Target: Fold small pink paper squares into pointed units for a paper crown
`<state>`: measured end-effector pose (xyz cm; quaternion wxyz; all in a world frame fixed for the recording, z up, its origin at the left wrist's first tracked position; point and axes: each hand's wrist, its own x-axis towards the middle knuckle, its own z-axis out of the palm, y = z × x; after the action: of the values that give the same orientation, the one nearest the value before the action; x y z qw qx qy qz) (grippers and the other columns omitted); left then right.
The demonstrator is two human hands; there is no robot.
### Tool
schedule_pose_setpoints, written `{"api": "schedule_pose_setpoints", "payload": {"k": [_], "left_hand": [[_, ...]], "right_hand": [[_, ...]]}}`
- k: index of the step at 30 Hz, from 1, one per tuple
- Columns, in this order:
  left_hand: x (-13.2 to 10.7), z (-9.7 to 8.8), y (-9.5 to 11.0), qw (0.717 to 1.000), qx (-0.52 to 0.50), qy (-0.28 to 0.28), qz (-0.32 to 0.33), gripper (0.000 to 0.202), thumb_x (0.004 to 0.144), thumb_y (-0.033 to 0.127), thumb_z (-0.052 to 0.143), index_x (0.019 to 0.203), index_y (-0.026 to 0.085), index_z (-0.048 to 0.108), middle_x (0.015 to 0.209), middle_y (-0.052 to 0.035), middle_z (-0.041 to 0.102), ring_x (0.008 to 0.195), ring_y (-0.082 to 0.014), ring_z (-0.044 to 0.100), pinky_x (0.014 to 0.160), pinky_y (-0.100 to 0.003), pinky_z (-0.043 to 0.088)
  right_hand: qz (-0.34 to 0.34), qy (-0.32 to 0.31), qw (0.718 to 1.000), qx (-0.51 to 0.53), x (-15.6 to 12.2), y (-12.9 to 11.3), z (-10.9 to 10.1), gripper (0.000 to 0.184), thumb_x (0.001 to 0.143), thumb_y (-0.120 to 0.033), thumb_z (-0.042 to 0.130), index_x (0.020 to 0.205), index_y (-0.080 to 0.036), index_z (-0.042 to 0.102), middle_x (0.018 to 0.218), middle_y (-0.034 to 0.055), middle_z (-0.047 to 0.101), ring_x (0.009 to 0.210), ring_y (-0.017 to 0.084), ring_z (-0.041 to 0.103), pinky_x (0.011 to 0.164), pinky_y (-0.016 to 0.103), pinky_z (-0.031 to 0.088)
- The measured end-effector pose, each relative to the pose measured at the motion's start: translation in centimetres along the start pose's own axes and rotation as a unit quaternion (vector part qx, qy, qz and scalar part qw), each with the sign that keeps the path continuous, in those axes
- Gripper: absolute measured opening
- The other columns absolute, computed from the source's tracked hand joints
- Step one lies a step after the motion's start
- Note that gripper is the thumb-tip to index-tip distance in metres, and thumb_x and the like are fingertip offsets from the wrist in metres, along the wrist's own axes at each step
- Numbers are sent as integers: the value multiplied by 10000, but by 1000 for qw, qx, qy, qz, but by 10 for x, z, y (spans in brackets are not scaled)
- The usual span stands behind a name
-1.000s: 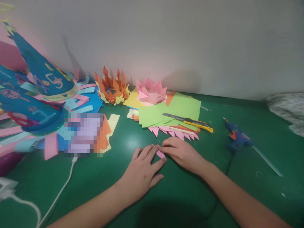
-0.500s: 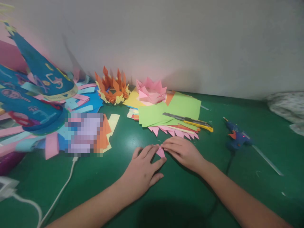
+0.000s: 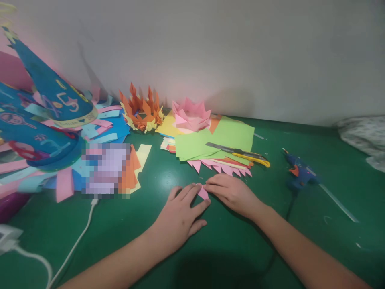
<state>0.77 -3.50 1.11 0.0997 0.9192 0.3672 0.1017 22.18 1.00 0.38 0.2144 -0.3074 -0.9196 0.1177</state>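
A small folded piece of pink paper (image 3: 203, 192) lies on the green table between my two hands. My left hand (image 3: 182, 216) rests palm down with its fingers spread, the fingertips holding the paper flat at its left and lower edges. From the other side, my right hand (image 3: 233, 194) has its fingers pressed together at the paper's upper right corner. Just beyond, several pink paper triangles (image 3: 197, 165) stick out from under a pile of light green paper sheets (image 3: 192, 146). A yellow-handled box cutter (image 3: 251, 156) lies across that pile.
Behind stand a pink paper crown (image 3: 192, 116) and an orange one (image 3: 143, 110). Blue cone hats (image 3: 51, 76) with paper strips fill the left. A white cable (image 3: 87, 228) runs to a pixelated patch. A blue glue gun (image 3: 302, 172) with a glue stick lies right; patterned cloth (image 3: 363, 134) sits behind.
Both hands stay almost where they were on the pink paper. The right hand's fingers shift very slightly at the corner.
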Motion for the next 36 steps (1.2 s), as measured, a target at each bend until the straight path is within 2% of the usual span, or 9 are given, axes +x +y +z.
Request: {"api": "schedule_pose_setpoints", "payload": {"k": [6, 12, 16, 20, 29, 33, 36], "left_hand": [[1, -1, 0, 1000, -5, 3, 7, 399, 872, 377, 528, 1240, 233, 478, 1334, -139, 439, 1216, -289, 424, 946, -455, 357], [0, 1, -1, 1000, 3, 2, 2, 401, 874, 392, 519, 1246, 248, 468, 1339, -134, 433, 1222, -287, 419, 978, -494, 328], [0, 2, -1, 1000, 4, -6, -3, 404, 877, 401, 510, 1252, 261, 459, 1355, -133, 421, 1241, -281, 401, 999, -518, 303], [0, 0, 0, 1000, 2, -7, -8, 382, 879, 398, 507, 1236, 268, 470, 1348, -127, 428, 1237, -274, 405, 1011, -531, 290], [1, 0, -1, 1000, 2, -10, -8, 363, 881, 398, 497, 1219, 267, 480, 1336, -129, 435, 1223, -288, 411, 1014, -566, 260], [0, 0, 0, 1000, -8, -7, -10, 372, 889, 393, 484, 1241, 276, 463, 1346, -123, 421, 1231, -282, 393, 1005, -558, 270], [0, 1, 0, 1000, -17, -6, -10, 386, 892, 387, 476, 1265, 290, 444, 1338, -108, 426, 1229, -281, 387, 996, -547, 280]], "right_hand": [[-13, -15, 999, -32, 1, 0, -1, 262, 934, -152, 391, 1009, -151, 642, 953, 98, 651, 869, 193, 573, 754, 344, 500], [-17, -12, 998, -66, 2, -4, 1, 254, 919, -129, 391, 973, -127, 638, 902, 110, 649, 840, 202, 563, 732, 339, 501], [-6, 10, 999, -52, 1, -7, 2, 238, 914, -132, 404, 990, -129, 630, 922, 108, 651, 857, 200, 562, 758, 348, 494], [-12, 2, 999, -44, 1, -7, 2, 242, 913, -132, 403, 985, -135, 634, 906, 106, 646, 825, 196, 554, 721, 343, 491], [1, 7, 1000, -30, 4, -8, 0, 247, 900, -130, 406, 994, -136, 635, 918, 109, 642, 837, 205, 553, 742, 362, 486], [64, 45, 997, -5, 6, -13, 2, 207, 874, -135, 431, 871, -143, 637, 853, 96, 631, 817, 201, 553, 745, 359, 473], [128, 69, 989, 3, 8, -16, 6, 159, 874, -174, 463, 887, -155, 620, 849, 83, 622, 813, 200, 550, 752, 363, 460]]}}
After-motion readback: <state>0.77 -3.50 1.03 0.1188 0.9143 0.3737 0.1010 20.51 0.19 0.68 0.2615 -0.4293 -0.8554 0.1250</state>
